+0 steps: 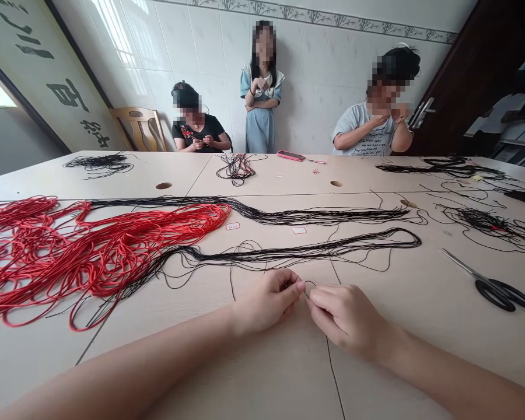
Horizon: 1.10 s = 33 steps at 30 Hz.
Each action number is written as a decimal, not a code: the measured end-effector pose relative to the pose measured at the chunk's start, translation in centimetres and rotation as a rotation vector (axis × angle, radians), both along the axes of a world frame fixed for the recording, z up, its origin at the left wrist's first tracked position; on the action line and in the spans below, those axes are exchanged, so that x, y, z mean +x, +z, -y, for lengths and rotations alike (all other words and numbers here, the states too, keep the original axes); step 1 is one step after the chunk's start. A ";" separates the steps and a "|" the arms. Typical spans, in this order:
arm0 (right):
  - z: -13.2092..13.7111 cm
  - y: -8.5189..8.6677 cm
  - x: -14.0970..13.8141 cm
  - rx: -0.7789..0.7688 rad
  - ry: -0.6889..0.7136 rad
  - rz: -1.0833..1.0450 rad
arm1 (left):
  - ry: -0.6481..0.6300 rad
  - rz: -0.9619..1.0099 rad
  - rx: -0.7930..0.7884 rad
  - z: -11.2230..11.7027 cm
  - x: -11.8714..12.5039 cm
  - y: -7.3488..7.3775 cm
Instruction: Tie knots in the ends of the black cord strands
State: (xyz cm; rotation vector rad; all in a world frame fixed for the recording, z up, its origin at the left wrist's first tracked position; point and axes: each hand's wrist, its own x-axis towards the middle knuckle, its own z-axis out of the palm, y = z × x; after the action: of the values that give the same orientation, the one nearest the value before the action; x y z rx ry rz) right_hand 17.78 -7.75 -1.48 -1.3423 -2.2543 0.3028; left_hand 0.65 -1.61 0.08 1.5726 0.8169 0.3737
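A thin black cord [331, 363] runs between my hands and trails from below my right hand toward the table's near edge. The fingers of my left hand [275, 298] are curled, with thumb and forefinger pinched on the cord. Close beside it, my right hand [347, 315] is also closed on the cord, fingertips nearly meeting the left thumb. A small loop of cord arches between the fingertips. Just beyond my hands lies a long bundle of black cords [297, 252]. Any knot in the cord is too small to make out.
Red cords [126, 251] are heaped at the left. Another black bundle [289, 216] stretches across the middle. Scissors [492, 286] lie at the right, near a black cord tangle [490, 221]. Three people are across the table; a pink-cased phone [290, 156] lies near the far edge.
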 end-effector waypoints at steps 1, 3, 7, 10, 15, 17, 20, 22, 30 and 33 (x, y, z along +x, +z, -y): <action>-0.1 -0.1 0.0 0.025 0.007 0.005 | -0.002 -0.010 0.020 0.1 0.0 0.1; -0.1 -0.3 0.1 0.075 0.030 0.017 | 0.002 -0.030 0.056 0.4 0.1 0.3; -0.2 -0.6 0.2 0.131 0.083 0.042 | 0.049 -0.042 0.126 1.0 0.4 0.6; -0.2 -0.8 0.3 0.153 0.109 0.048 | 0.086 -0.047 0.190 1.1 0.6 0.5; 0.0 -0.5 0.2 0.123 0.108 -0.019 | 0.078 -0.032 0.181 0.5 0.6 0.3; 0.2 -0.4 0.2 0.096 0.099 -0.058 | 0.030 -0.024 0.115 0.2 0.5 0.2; 0.3 -0.3 0.2 0.069 0.087 -0.090 | -0.002 -0.003 0.013 -0.2 0.2 0.2; 0.3 -0.2 0.3 0.057 0.098 -0.098 | 0.002 0.014 -0.044 -0.4 0.1 0.2; -0.1 1.0 0.8 0.104 -0.053 -0.413 | 0.003 0.060 -0.114 -0.5 0.1 0.0; -0.2 1.1 0.7 -0.173 -0.033 -0.535 | 0.007 0.070 -0.079 -0.4 0.1 0.0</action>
State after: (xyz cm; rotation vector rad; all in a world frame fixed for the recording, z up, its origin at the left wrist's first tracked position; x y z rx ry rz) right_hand 18.47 -7.56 -0.41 -1.2004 -1.7869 0.7612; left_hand 0.71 -1.19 0.10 1.4758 0.7742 0.3945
